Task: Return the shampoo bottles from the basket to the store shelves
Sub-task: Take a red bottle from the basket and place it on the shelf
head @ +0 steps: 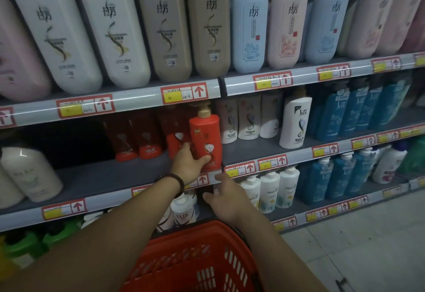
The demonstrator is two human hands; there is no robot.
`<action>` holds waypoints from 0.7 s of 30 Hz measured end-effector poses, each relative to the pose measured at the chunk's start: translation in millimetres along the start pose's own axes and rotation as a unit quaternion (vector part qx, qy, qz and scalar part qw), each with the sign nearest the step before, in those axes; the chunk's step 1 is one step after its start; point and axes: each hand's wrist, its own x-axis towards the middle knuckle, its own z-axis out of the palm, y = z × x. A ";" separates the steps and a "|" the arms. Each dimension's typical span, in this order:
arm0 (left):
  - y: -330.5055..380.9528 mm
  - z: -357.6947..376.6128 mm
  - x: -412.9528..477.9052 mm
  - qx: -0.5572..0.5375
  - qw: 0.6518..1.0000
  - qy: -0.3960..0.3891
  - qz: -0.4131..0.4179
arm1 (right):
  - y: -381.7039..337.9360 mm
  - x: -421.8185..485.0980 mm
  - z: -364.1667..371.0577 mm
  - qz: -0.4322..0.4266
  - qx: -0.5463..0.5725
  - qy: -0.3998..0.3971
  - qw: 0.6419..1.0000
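Note:
My left hand (187, 165) grips the lower part of a red pump-top shampoo bottle (204, 133), which stands upright at the front edge of the middle shelf (103, 179), beside several matching red bottles (135, 141) set further back. My right hand (224, 197) hovers lower, fingers spread and holding nothing, in front of the shelf edge and above the red plastic basket (195, 261). The basket hangs at the bottom centre; I see no bottle through the part of it that shows.
Large white, beige, blue and pink bottles (115, 31) fill the top shelf. White bottles (295, 123) and teal bottles (351, 112) stand to the right on the middle shelf, Pantene bottles (269, 190) below. Pale floor (356, 245) lies at the right.

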 end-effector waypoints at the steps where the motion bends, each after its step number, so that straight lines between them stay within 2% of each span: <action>1: -1.1 -4.7 -3.4 0.006 1.000 -0.002 -0.002 | 1.2 -1.3 4.3 0.003 -0.018 -0.005 1.000; 3: -0.6 -18.8 -19.6 0.021 1.000 0.005 0.006 | 3.7 -4.3 14.6 0.010 -0.054 -0.027 0.998; 5: -3.7 -38.0 -47.0 0.077 0.996 -0.002 0.053 | 5.0 -7.3 26.4 0.008 -0.098 -0.051 0.994; 8: -22.6 -66.6 -103.6 0.242 0.956 -0.118 0.118 | 9.5 -10.7 47.0 -0.005 -0.170 -0.087 0.982; 13: -71.1 -111.8 -170.9 0.357 0.889 -0.283 0.036 | 14.2 -20.7 94.6 -0.026 -0.270 -0.181 0.945; 17: -108.4 -127.3 -194.7 0.416 0.832 -0.368 -0.006 | 39.0 -35.9 149.6 -0.031 -0.361 -0.258 0.896; 21: -136.1 -126.2 -199.3 0.446 0.764 -0.464 -0.039 | 72.7 -50.5 198.7 -0.007 -0.405 -0.318 0.857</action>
